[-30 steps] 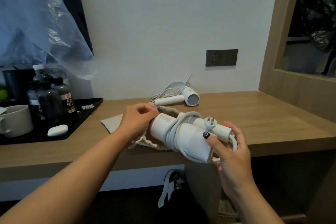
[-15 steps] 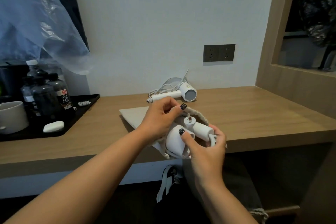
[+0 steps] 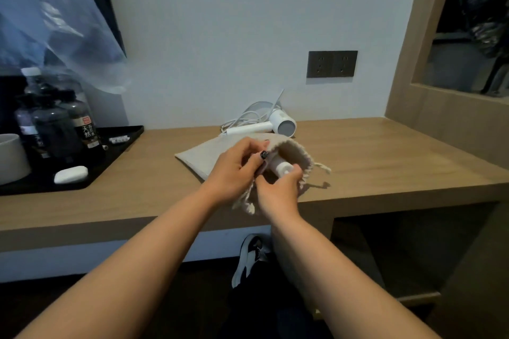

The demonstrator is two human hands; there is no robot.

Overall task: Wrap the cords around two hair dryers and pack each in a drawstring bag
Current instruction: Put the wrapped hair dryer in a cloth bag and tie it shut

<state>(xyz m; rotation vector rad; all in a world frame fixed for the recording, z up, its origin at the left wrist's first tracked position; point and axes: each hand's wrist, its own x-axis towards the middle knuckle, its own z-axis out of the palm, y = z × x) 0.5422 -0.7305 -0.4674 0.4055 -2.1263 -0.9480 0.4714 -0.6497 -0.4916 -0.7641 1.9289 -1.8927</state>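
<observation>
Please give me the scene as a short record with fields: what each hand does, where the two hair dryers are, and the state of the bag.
left hand: pinches the rim of the bag and holds its mouth open
right hand: grips the handle end of the first dryer
first dryer: mostly inside the bag, only the handle end shows
bag: beige, open, drawstring not pulled
second dryer: lies on the desk by the wall, cord loose
desk: wooden

I see my left hand (image 3: 234,170) pinching the rim of the beige drawstring bag (image 3: 296,155) open on the counter (image 3: 385,162), while my right hand (image 3: 278,190) grips a white hair dryer (image 3: 279,166) handle sticking out of it. Behind the bag lies a second hair dryer (image 3: 276,125).
</observation>
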